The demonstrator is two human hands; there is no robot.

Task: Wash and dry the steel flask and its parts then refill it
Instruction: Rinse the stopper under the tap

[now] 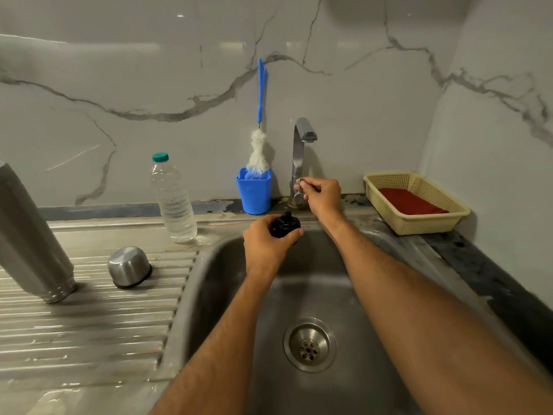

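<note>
Gripping the black stopper (285, 225) at frame centre, the left hand (266, 244) holds it below the spout (308, 133); the right hand (323, 196), just above, pinches the tap lever (300, 187).

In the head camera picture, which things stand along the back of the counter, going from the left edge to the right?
Upside-down steel flask body → upside-down steel cup lid → clear plastic water bottle with green cap → blue plastic holder with bottle brush → chrome tap → cream plastic basket holding a red cloth.
</note>
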